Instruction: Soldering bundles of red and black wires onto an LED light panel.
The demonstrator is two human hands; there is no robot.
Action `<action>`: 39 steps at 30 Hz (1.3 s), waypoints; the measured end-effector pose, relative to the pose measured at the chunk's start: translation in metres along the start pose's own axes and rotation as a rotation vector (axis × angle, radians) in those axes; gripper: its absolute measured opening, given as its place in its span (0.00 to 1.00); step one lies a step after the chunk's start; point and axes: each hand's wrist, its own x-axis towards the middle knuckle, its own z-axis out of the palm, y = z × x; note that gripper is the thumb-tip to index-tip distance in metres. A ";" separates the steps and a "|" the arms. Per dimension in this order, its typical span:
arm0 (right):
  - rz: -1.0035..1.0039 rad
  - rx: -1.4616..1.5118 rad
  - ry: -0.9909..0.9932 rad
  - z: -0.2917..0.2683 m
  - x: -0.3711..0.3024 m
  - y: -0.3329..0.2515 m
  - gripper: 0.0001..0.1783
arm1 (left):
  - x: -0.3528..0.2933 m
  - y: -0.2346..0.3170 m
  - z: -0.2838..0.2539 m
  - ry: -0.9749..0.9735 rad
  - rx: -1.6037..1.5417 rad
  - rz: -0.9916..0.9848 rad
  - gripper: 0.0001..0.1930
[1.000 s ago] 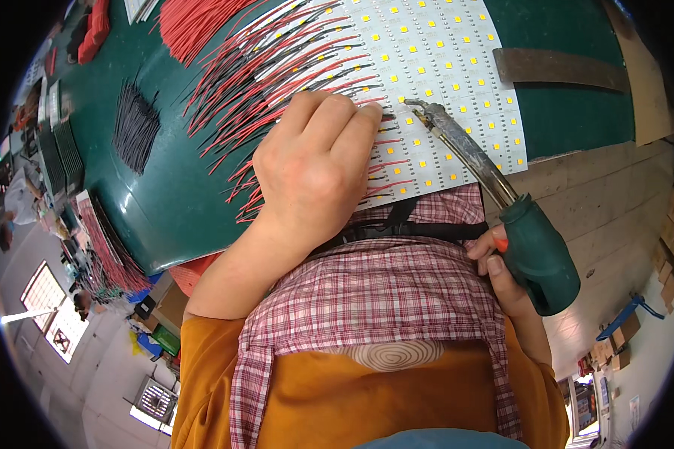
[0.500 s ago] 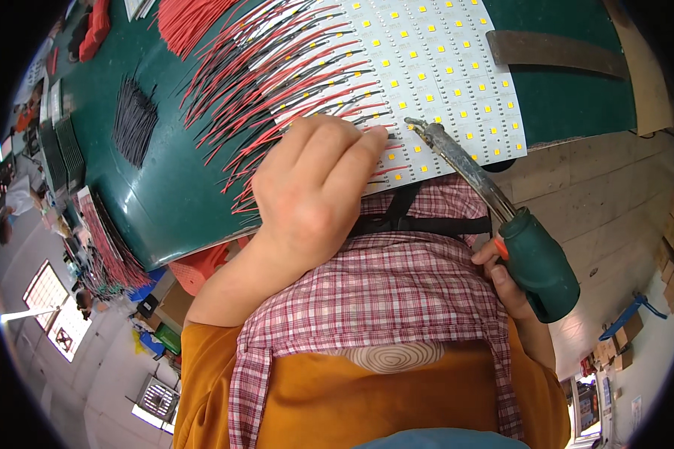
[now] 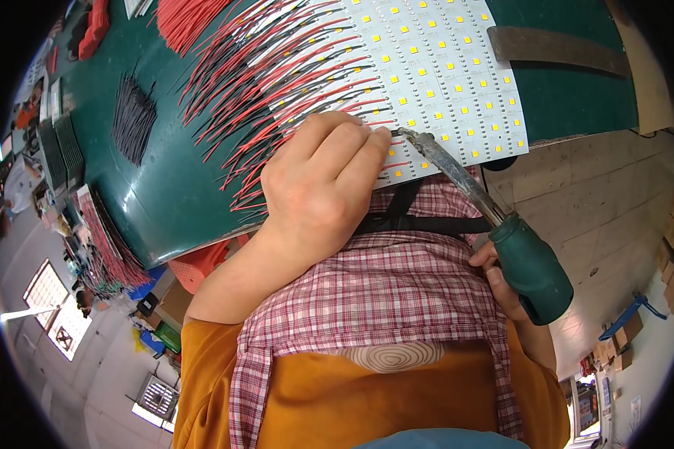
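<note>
A white LED circuit board (image 3: pixel 457 90) with rows of small yellow chips lies on the green table, with red and black wires (image 3: pixel 236 112) fanning out from its left part. My left hand (image 3: pixel 318 176) rests over the board's near left part, fingers pinched at a black wire (image 3: pixel 397 132) whose end shows past the fingertips. In my right hand (image 3: pixel 498 275) is a soldering iron (image 3: pixel 533 266) with a thick green handle, held to the right of the board. Its dark, crusted tip meets the board at that wire's end, just right of my left fingertips.
A metal strip (image 3: pixel 558 52) lies across the board's right edge. Further left on the green table (image 3: pixel 176 179) are a bundle of black wires (image 3: pixel 135 120) and a pile of red wires (image 3: pixel 189 22). The table's near edge runs just before my body.
The soldering iron has shifted slightly left and down, bringing its tip close to my left fingertips. My left hand has moved a little to the right.
</note>
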 end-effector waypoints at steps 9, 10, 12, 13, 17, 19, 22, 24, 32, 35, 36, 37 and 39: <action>-0.140 -0.106 -0.098 -0.002 0.000 0.003 0.10 | -0.001 -0.001 0.001 -0.003 0.002 -0.007 0.12; -0.100 -0.077 -0.048 -0.001 -0.002 0.004 0.07 | -0.001 0.000 0.001 -0.003 0.002 -0.005 0.12; -0.059 -0.048 0.003 0.000 -0.002 0.003 0.11 | 0.001 0.000 -0.001 -0.030 -0.011 -0.032 0.12; -0.106 -0.036 0.026 0.001 0.000 0.000 0.12 | 0.001 0.001 -0.003 -0.030 -0.012 -0.031 0.12; -0.132 0.056 0.055 0.006 -0.001 0.004 0.15 | -0.002 0.004 -0.008 -0.049 -0.106 -0.119 0.15; -0.120 0.042 0.052 0.007 -0.003 0.010 0.14 | 0.000 0.005 -0.007 -0.047 -0.094 -0.111 0.15; -0.070 0.026 -0.020 0.005 -0.003 0.009 0.08 | 0.001 0.007 -0.008 -0.088 -0.053 -0.131 0.15; -0.034 0.025 -0.088 0.005 -0.003 0.010 0.12 | 0.002 0.007 -0.008 -0.101 -0.038 -0.126 0.15; -0.112 0.234 0.042 0.004 -0.001 0.004 0.06 | -0.001 0.001 0.000 -0.009 0.013 -0.031 0.11; -0.078 0.111 0.003 0.003 -0.006 0.008 0.07 | -0.001 0.003 -0.001 -0.020 0.016 -0.042 0.11; -0.080 0.111 0.004 0.005 -0.006 0.009 0.07 | -0.001 0.003 -0.001 -0.031 0.018 -0.048 0.10; -0.060 0.208 0.015 0.007 -0.006 0.010 0.07 | -0.001 0.002 -0.001 -0.030 0.020 -0.047 0.10; -0.040 0.305 0.026 0.011 -0.007 0.012 0.08 | -0.001 0.002 -0.001 -0.026 0.024 -0.039 0.10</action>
